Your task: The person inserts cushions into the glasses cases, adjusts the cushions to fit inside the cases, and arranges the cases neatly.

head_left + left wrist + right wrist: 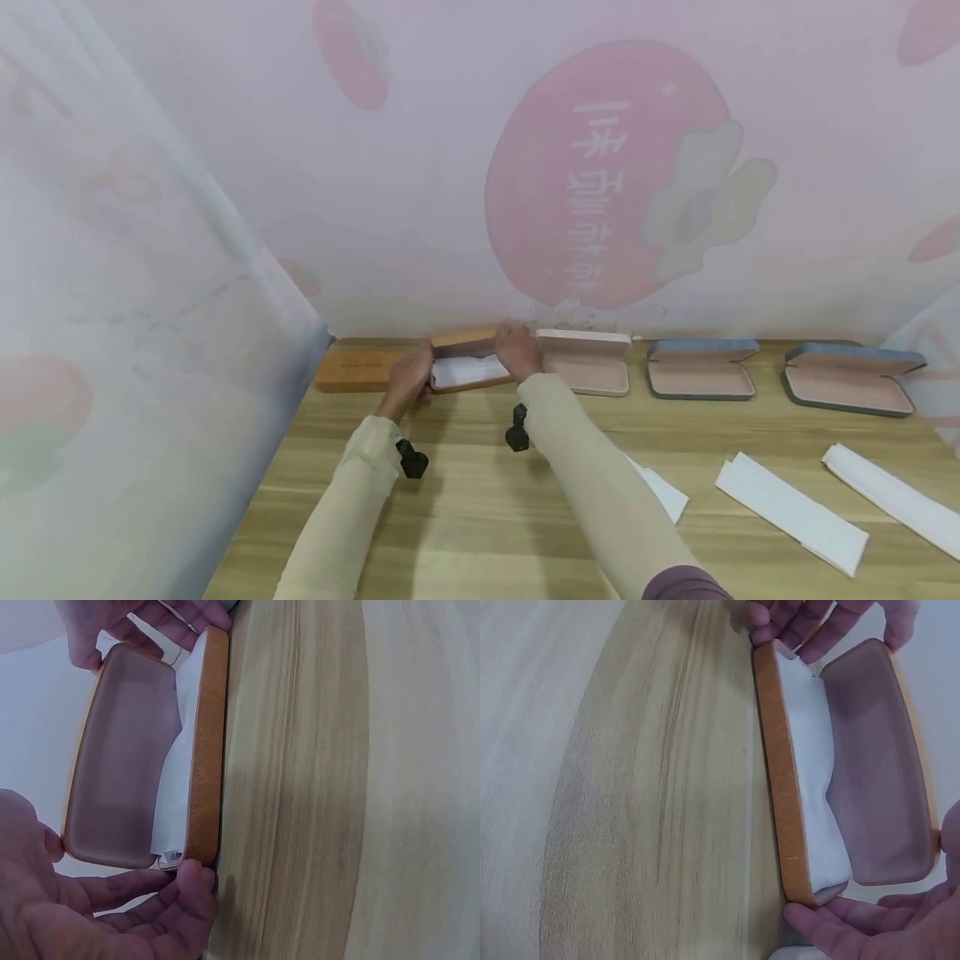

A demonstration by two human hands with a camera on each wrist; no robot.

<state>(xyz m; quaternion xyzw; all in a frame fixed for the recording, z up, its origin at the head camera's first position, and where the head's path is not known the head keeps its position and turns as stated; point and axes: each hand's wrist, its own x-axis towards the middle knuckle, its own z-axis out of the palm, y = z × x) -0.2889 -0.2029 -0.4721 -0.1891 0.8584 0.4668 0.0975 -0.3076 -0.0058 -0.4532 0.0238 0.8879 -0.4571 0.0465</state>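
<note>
An orange-brown glasses case (463,340) stands with its lid raised near the wall, its mauve lining showing in both wrist views. Inside its base lies a folded white sheet (808,742), a crumpled corner poking up at the left end. My left hand (410,377) holds the case's left end, thumb at the lid's corner and fingers against the base (206,757). At the opposite end my right hand (519,354) grips in the same way, thumb on the lid's edge and fingertips by the base's corner.
A closed orange case (352,371) lies left of my left hand. To the right stand a white open case (596,377), a blue-grey one (701,368) and another blue-grey one (851,381). Folded white sheets (793,510) lie on the wooden table (465,533); walls border the left and back.
</note>
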